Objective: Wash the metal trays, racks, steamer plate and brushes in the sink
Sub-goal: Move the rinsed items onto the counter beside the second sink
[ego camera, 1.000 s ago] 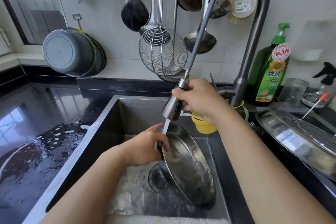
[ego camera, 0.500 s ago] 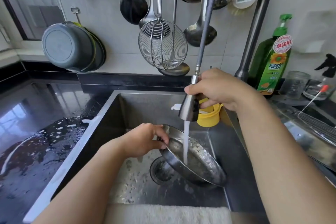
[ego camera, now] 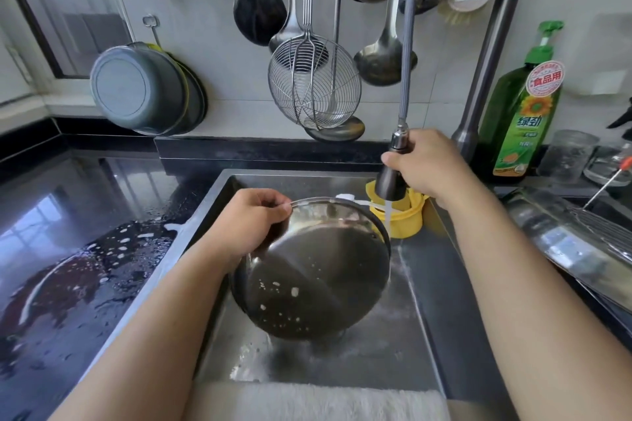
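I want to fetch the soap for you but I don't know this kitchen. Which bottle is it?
Find the tall curved faucet neck behind the sink. Just right of its base, on the dark counter against the wall, stands the dish soap bottle. It is the only green bottle with a pump top and a sunflower label; the jars beside it are clear glass.

The left hand (ego camera: 251, 224) grips the rim of a round metal tray (ego camera: 314, 270), tilted on edge over the sink (ego camera: 441, 301). The right hand (ego camera: 427, 164) holds the pull-out spray head (ego camera: 393, 178), water running behind the tray's rim, near a yellow cup (ego camera: 408, 219).
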Action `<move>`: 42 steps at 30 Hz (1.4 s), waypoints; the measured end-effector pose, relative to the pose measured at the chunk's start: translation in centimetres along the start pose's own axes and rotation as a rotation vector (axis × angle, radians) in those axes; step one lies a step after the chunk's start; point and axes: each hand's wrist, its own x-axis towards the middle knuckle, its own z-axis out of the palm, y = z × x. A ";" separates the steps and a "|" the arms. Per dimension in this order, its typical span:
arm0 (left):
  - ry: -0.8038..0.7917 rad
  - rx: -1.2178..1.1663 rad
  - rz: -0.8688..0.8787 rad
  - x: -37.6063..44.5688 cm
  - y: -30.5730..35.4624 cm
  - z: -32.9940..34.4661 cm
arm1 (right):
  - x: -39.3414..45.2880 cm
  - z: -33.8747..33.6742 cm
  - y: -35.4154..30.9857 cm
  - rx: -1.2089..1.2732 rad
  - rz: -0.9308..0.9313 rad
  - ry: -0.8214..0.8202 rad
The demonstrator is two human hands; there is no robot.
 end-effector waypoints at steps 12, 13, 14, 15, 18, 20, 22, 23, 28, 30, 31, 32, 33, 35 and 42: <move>-0.025 -0.233 -0.155 -0.5 0.4 2.7 | -0.5 3.0 -1.8 0.407 -0.012 -0.170; -0.030 -0.247 -0.159 -0.5 0.4 2.8 | -0.6 3.1 -2.0 0.429 -0.011 -0.175; -0.037 -0.272 -0.166 -0.4 0.4 2.7 | -0.8 3.2 -2.2 0.449 -0.008 -0.182; -0.046 -0.308 -0.178 -0.4 0.3 2.7 | -0.9 3.2 -2.5 0.474 -0.006 -0.194; -0.079 -0.405 -0.227 -0.3 0.3 2.6 | -1.5 3.4 -3.4 0.543 -0.009 -0.243; -0.115 -0.480 -0.265 -0.2 0.3 2.5 | -1.9 3.3 -4.1 0.574 -0.007 -0.265; -0.148 -0.543 -0.288 -0.1 0.2 2.3 | -2.2 3.2 -4.5 0.583 -0.006 -0.281; -0.149 -0.558 -0.292 0.0 0.2 2.2 | -2.3 3.2 -4.6 0.581 -0.007 -0.288; -0.034 -0.591 -0.312 0.0 0.2 2.2 | -1.7 2.7 -3.9 0.505 -0.006 -0.282; 0.030 -0.554 -0.337 0.2 0.0 2.1 | -1.4 2.5 -3.3 0.452 -0.002 -0.254; 0.057 -0.537 -0.354 0.3 -0.1 2.1 | -1.3 2.5 -3.0 0.429 -0.001 -0.234; 0.073 -0.531 -0.373 0.4 -0.3 2.1 | -1.2 2.5 -2.7 0.409 -0.001 -0.217; 0.087 -0.531 -0.392 0.6 -0.5 2.1 | -1.1 2.4 -2.6 0.395 0.002 -0.209; 0.130 -0.559 -0.420 0.9 -0.9 2.0 | -1.2 2.1 -2.8 0.409 0.011 -0.236; 0.205 -0.658 -0.465 1.9 -2.0 1.6 | -1.8 2.3 -4.2 0.433 -0.025 -0.270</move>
